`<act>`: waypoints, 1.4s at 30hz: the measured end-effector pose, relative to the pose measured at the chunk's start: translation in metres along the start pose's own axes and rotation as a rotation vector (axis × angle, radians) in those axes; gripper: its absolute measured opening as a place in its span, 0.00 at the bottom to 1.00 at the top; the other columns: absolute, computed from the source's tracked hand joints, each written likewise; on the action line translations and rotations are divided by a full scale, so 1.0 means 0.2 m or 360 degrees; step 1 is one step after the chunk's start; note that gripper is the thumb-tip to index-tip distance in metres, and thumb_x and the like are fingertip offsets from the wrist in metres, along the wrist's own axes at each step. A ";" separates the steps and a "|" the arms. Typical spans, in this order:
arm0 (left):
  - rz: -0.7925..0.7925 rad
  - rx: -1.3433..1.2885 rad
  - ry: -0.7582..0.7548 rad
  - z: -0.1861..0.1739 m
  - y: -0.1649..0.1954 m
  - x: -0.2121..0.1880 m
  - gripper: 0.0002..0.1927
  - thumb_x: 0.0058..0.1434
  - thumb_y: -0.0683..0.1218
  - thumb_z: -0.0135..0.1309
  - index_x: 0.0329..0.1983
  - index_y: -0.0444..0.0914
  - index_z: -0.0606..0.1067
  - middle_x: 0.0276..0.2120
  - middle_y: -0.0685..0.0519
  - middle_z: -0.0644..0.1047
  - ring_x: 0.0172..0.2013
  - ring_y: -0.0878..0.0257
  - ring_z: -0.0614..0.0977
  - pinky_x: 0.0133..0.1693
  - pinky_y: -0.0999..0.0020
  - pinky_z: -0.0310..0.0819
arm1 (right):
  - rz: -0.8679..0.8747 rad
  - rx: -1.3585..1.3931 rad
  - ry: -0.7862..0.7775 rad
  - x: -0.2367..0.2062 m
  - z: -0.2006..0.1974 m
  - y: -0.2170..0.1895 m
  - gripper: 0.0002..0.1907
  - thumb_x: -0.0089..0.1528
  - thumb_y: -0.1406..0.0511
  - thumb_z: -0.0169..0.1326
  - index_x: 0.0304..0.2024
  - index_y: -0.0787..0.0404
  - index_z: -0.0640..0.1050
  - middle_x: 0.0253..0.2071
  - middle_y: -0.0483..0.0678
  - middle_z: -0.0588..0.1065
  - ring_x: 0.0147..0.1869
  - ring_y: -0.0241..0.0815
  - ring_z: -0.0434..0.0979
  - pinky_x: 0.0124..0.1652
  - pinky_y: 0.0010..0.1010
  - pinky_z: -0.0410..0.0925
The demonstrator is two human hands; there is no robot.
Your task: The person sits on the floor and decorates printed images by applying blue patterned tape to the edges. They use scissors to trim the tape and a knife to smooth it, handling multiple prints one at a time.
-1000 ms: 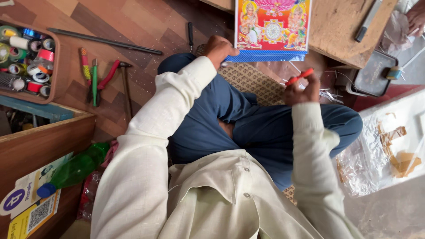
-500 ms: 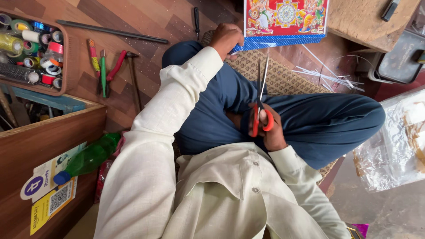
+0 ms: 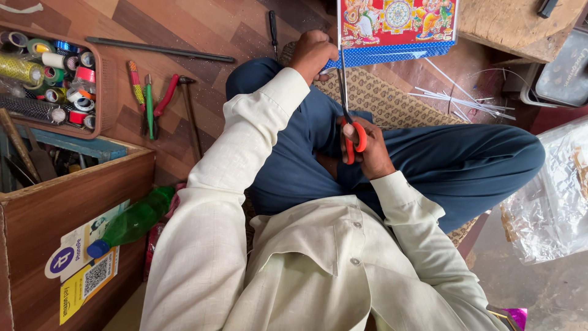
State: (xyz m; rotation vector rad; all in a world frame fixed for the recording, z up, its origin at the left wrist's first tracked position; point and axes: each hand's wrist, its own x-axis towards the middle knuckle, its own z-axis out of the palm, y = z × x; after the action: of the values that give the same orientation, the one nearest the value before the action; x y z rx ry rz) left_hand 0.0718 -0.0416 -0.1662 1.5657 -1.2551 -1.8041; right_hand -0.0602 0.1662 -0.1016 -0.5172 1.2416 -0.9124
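Scissors (image 3: 349, 116) in right hand (image 3: 367, 150) fingers, blades at picture (image 3: 398, 27) edge

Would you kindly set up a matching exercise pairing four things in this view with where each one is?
Things:
1. scissors
2. colourful printed sheet
3. green plastic bottle
4. tape rolls

Places:
A. in the brown tray on the floor
B. lying beside the wooden box
C. in the right hand
D. held at its lower corner by the left hand

Pairs: 1-C, 2-D, 3-B, 4-A
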 end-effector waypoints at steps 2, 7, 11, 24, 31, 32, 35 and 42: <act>-0.0030 -0.0012 0.0013 0.00 0.01 -0.01 0.10 0.46 0.42 0.58 0.31 0.32 0.79 0.26 0.47 0.80 0.22 0.58 0.82 0.20 0.62 0.81 | 0.0011 0.0020 -0.0005 0.00 0.00 -0.02 0.27 0.61 0.52 0.60 0.52 0.66 0.77 0.24 0.46 0.72 0.18 0.35 0.69 0.18 0.21 0.56; -0.0012 -0.0006 0.0001 -0.01 0.01 -0.02 0.10 0.47 0.44 0.57 0.30 0.32 0.78 0.26 0.47 0.80 0.23 0.58 0.82 0.21 0.62 0.81 | 0.0001 0.0007 -0.0022 0.01 0.00 -0.05 0.26 0.61 0.52 0.61 0.52 0.65 0.77 0.24 0.46 0.71 0.19 0.34 0.70 0.19 0.21 0.57; 0.0006 -0.0065 -0.0027 -0.01 0.00 -0.03 0.10 0.48 0.44 0.57 0.32 0.33 0.79 0.27 0.49 0.80 0.24 0.60 0.81 0.21 0.64 0.80 | -0.0002 -0.0049 0.0013 0.03 0.01 -0.05 0.26 0.61 0.52 0.61 0.50 0.66 0.78 0.24 0.45 0.71 0.19 0.35 0.70 0.19 0.21 0.58; -0.0004 -0.0195 -0.0025 -0.03 0.04 -0.06 0.19 0.48 0.44 0.56 0.45 0.35 0.81 0.31 0.51 0.81 0.24 0.63 0.80 0.17 0.67 0.73 | 0.0010 -0.0034 0.0080 0.00 0.02 -0.02 0.29 0.60 0.49 0.59 0.53 0.64 0.77 0.22 0.45 0.72 0.19 0.36 0.72 0.18 0.21 0.56; 0.0018 -0.0134 -0.0053 -0.02 0.04 -0.07 0.26 0.50 0.45 0.55 0.54 0.38 0.80 0.33 0.51 0.82 0.23 0.65 0.80 0.17 0.70 0.71 | 0.0024 -0.0004 0.0059 0.01 0.02 -0.03 0.25 0.61 0.51 0.60 0.50 0.65 0.78 0.23 0.45 0.72 0.19 0.35 0.70 0.18 0.22 0.57; 0.0021 -0.0125 -0.0051 -0.02 0.04 -0.07 0.26 0.50 0.45 0.56 0.54 0.38 0.80 0.33 0.51 0.82 0.23 0.65 0.80 0.17 0.70 0.71 | 0.0024 -0.0015 0.0075 0.03 0.03 -0.03 0.24 0.61 0.52 0.60 0.49 0.64 0.78 0.23 0.45 0.72 0.19 0.35 0.70 0.18 0.22 0.57; 0.0038 -0.0114 -0.0071 -0.02 0.05 -0.07 0.25 0.50 0.45 0.56 0.54 0.37 0.81 0.33 0.51 0.82 0.23 0.65 0.79 0.17 0.70 0.71 | 0.0009 0.0014 0.0085 0.05 0.03 -0.03 0.22 0.61 0.55 0.62 0.50 0.64 0.78 0.24 0.44 0.72 0.19 0.34 0.69 0.20 0.22 0.61; 0.0042 -0.0102 -0.0034 -0.02 0.05 -0.07 0.26 0.49 0.44 0.55 0.55 0.39 0.79 0.35 0.52 0.82 0.23 0.65 0.80 0.18 0.69 0.74 | -0.0034 0.0039 0.0095 0.07 0.02 0.01 0.23 0.61 0.58 0.63 0.53 0.64 0.78 0.24 0.42 0.71 0.20 0.31 0.69 0.22 0.21 0.64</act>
State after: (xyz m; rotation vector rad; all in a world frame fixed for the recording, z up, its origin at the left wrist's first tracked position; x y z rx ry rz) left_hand 0.0772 -0.0366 -0.1496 1.4921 -1.2097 -1.8311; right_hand -0.0559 0.1543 -0.1100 -0.4875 1.2796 -0.9659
